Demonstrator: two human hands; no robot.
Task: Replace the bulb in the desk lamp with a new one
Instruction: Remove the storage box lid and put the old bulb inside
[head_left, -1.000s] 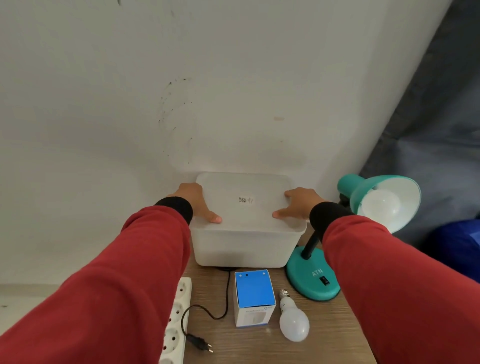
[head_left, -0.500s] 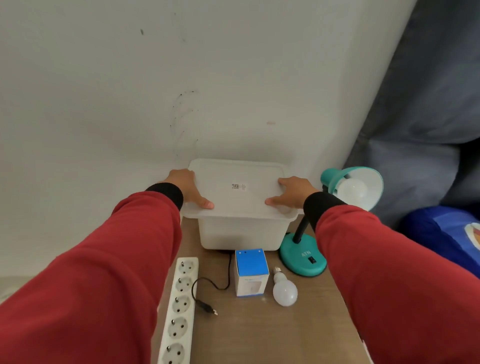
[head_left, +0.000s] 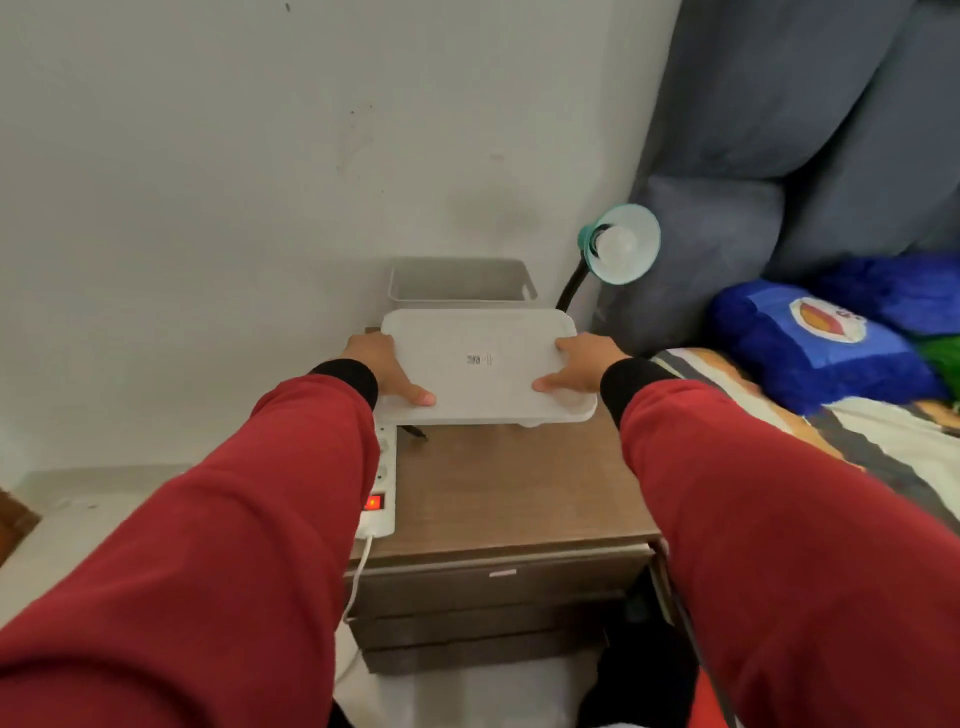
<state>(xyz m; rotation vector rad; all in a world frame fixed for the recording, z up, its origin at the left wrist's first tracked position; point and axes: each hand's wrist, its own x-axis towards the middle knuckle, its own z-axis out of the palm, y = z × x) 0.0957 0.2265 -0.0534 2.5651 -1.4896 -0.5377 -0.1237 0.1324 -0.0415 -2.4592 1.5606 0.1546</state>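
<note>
Holding lid (head_left: 480, 371) above open bin (head_left: 460, 280).

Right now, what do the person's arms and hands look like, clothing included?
Both arms wear loose red long sleeves, each ending in a snug black cuff at the wrist. The left hand and right hand are bare: no gloves. No rings, watch or markings are visible.
</note>
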